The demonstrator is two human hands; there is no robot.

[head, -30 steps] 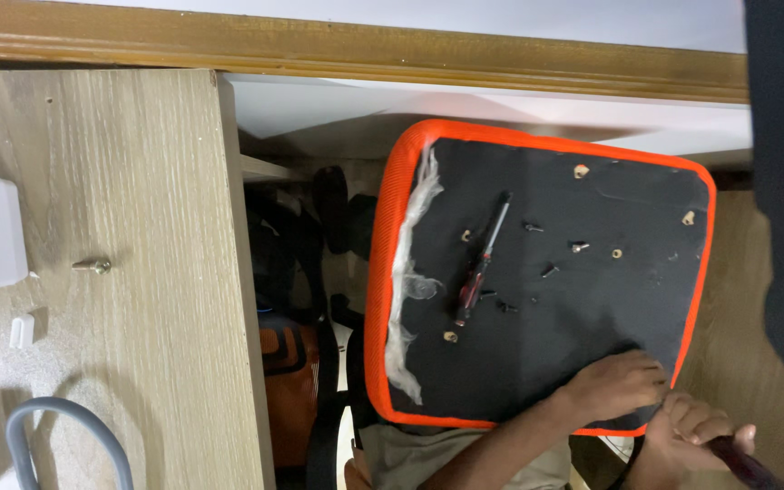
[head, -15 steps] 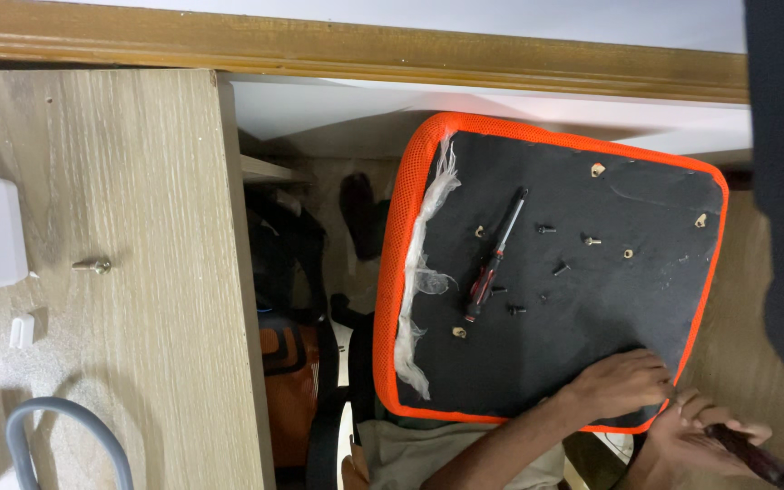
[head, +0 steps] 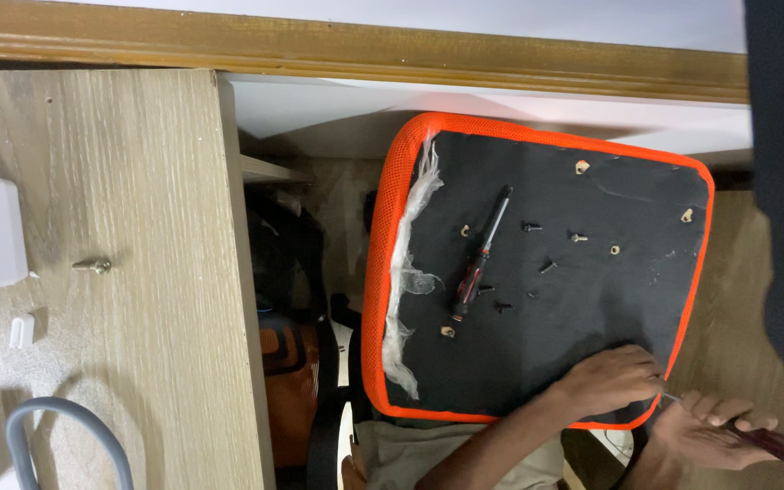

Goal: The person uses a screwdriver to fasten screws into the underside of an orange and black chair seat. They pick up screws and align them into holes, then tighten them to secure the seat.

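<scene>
The left hand rests with curled fingers, grasping nothing, on the near corner of the orange-rimmed black seat base. Just beside that corner, the right hand is clenched on a dark red-handled screwdriver. Another black-and-red screwdriver lies mid-seat among loose screws.

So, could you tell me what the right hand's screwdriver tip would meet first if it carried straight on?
Most likely the left hand, at the orange-edged seat base corner. The right hand aims the screwdriver there, though depth is unclear.
</scene>
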